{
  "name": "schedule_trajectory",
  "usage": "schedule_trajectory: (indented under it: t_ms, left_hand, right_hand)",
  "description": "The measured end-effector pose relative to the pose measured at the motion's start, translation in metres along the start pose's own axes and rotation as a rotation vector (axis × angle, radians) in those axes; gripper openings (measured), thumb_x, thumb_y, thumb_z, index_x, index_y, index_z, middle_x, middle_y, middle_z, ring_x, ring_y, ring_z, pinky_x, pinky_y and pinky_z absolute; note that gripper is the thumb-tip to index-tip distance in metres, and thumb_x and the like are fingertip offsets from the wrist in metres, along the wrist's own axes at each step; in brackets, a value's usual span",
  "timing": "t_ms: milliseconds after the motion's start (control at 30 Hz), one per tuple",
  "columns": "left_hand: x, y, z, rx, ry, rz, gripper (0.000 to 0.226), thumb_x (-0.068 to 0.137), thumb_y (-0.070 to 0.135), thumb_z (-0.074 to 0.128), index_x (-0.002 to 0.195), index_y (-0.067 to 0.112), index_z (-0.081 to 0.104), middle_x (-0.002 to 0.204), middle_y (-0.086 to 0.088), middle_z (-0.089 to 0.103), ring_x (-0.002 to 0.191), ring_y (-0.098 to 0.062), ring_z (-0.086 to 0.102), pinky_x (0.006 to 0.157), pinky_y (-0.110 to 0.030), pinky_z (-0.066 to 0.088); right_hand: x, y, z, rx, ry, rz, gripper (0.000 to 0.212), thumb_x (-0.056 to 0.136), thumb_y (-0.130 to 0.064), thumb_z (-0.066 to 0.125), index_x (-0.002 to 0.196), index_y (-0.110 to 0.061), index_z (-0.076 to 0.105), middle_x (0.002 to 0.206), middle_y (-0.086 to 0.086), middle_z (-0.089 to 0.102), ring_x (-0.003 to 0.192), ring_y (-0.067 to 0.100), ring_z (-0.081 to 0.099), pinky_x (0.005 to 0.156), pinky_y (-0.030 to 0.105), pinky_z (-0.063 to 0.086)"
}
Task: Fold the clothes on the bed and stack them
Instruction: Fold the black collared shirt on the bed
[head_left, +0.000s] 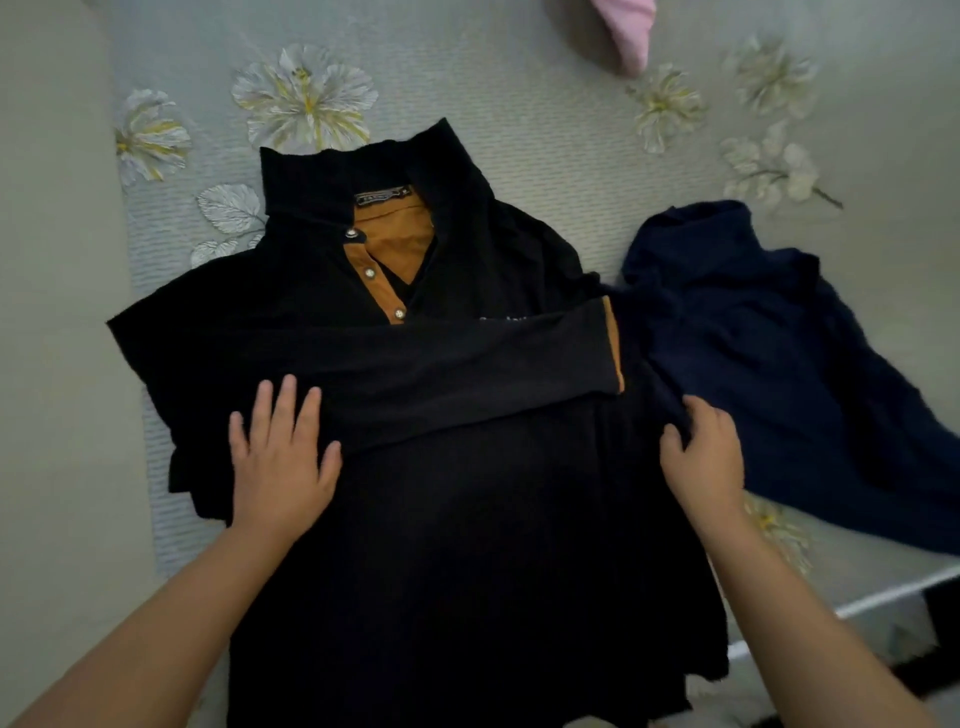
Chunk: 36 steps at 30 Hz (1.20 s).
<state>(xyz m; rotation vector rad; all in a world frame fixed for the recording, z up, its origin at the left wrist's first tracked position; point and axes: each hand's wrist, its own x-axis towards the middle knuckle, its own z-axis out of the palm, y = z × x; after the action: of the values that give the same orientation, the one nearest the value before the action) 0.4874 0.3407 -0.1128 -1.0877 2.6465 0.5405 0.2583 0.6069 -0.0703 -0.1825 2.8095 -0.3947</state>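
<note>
Floral bed (519, 104) carries my black shirt (467, 545), sleeve (467, 374) folded crosswise; my left hand (283, 467) presses flat, my right hand (706, 457) pinches the unfolded right side.

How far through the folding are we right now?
Early. Done: one sleeve of the black shirt lies folded across its chest. In hand: left hand presses flat on it, right hand pinches its right edge. Left: finishing this shirt, the crumpled navy garment, the pink item; no stack visible yet.
</note>
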Motion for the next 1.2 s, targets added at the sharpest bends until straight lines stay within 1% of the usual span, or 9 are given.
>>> schedule_trajectory:
  t_ms: [200, 333, 433, 500, 600, 767, 1033, 1133, 1200]
  left_hand:
    - [-0.014, 0.076, 0.017, 0.015, -0.103, 0.290, 0.059, 0.094, 0.027, 0.046, 0.143, 0.004, 0.022, 0.153, -0.013, 0.014, 0.142, -0.026, 0.004, 0.112, -0.036, -0.001]
    - [-0.011, 0.116, 0.033, 0.115, -0.195, 0.277, 0.063, 0.096, 0.035, 0.036, 0.146, 0.010, 0.009, 0.155, -0.006, 0.002, 0.142, -0.020, -0.005, 0.114, -0.036, -0.003]
    - [-0.008, 0.133, 0.031, 0.204, -0.232, 0.196, 0.063, 0.096, 0.037, 0.035, 0.147, 0.011, 0.008, 0.156, -0.005, 0.000, 0.143, -0.020, -0.004, 0.114, -0.039, 0.002]
    - [-0.007, 0.142, 0.023, 0.261, -0.283, 0.153, 0.064, 0.096, 0.037, 0.037, 0.147, 0.012, 0.007, 0.156, -0.004, -0.002, 0.143, -0.020, -0.004, 0.115, -0.040, 0.005]
    - [-0.007, 0.155, 0.007, 0.326, -0.376, 0.119, 0.064, 0.096, 0.034, 0.038, 0.147, 0.013, 0.006, 0.155, -0.005, -0.002, 0.143, -0.021, -0.002, 0.115, -0.039, 0.009]
    - [-0.008, 0.183, -0.020, 0.295, -0.326, 0.116, 0.060, 0.096, 0.031, 0.039, 0.146, 0.015, 0.010, 0.155, -0.003, 0.005, 0.143, -0.020, 0.003, 0.114, -0.037, 0.016]
    - [-0.036, 0.137, -0.053, 0.069, -0.152, -0.082, 0.055, 0.096, 0.029, 0.041, 0.144, 0.013, 0.021, 0.154, -0.005, 0.015, 0.142, -0.019, 0.009, 0.111, -0.033, 0.023]
    - [-0.058, 0.077, -0.064, -0.001, -0.092, -0.221, 0.052, 0.096, 0.025, 0.043, 0.143, 0.009, 0.027, 0.152, -0.008, 0.020, 0.141, -0.022, 0.013, 0.112, -0.035, 0.022]
    - [-0.075, 0.035, -0.068, -0.059, -0.064, -0.295, 0.049, 0.095, 0.019, 0.045, 0.140, 0.003, 0.033, 0.148, -0.014, 0.028, 0.138, -0.029, 0.022, 0.110, -0.039, 0.023]
  right_hand:
    - [-0.080, 0.094, 0.005, -0.144, -0.320, 0.200, 0.034, 0.085, -0.026, 0.062, 0.109, -0.001, 0.057, 0.103, 0.017, 0.062, 0.096, 0.033, 0.058, 0.077, 0.036, 0.043]
    - [-0.073, 0.105, 0.003, 0.076, -0.172, 0.242, 0.019, 0.088, -0.011, 0.056, 0.093, 0.004, 0.066, 0.086, 0.021, 0.067, 0.083, 0.033, 0.060, 0.068, 0.032, 0.039]
    - [-0.028, 0.102, -0.032, 0.535, 0.088, 0.419, 0.012, 0.086, -0.003, 0.055, 0.087, 0.003, 0.065, 0.077, 0.014, 0.059, 0.074, 0.024, 0.053, 0.070, 0.028, 0.039]
    - [0.006, 0.096, -0.068, 0.818, 0.207, 0.454, 0.018, 0.087, -0.001, 0.052, 0.074, -0.012, 0.058, 0.069, 0.004, 0.053, 0.063, 0.013, 0.047, 0.057, 0.022, 0.043]
    - [0.054, 0.079, -0.125, 1.051, 0.257, 0.421, 0.028, 0.090, -0.004, 0.047, 0.069, -0.023, 0.047, 0.068, -0.001, 0.050, 0.054, 0.009, 0.045, 0.039, 0.015, 0.043]
    - [0.096, 0.047, -0.182, 1.239, 0.245, 0.322, 0.027, 0.091, -0.003, 0.044, 0.071, -0.021, 0.048, 0.075, 0.000, 0.054, 0.065, 0.012, 0.055, 0.051, 0.022, 0.050]
    - [0.040, -0.046, -0.144, 0.933, -0.183, 0.049, 0.016, 0.088, -0.003, 0.049, 0.082, -0.013, 0.060, 0.073, 0.003, 0.059, 0.050, 0.007, 0.056, 0.042, 0.015, 0.047]
    - [-0.004, -0.113, -0.109, 1.036, -0.495, -0.047, 0.019, 0.088, 0.001, 0.048, 0.080, -0.012, 0.060, 0.076, 0.007, 0.061, 0.051, 0.008, 0.060, 0.044, 0.016, 0.049]
    - [-0.033, -0.150, -0.086, 1.214, -0.849, -0.084, 0.017, 0.091, 0.001, 0.046, 0.092, -0.013, 0.057, 0.084, 0.008, 0.063, 0.060, 0.009, 0.066, 0.054, 0.019, 0.054]
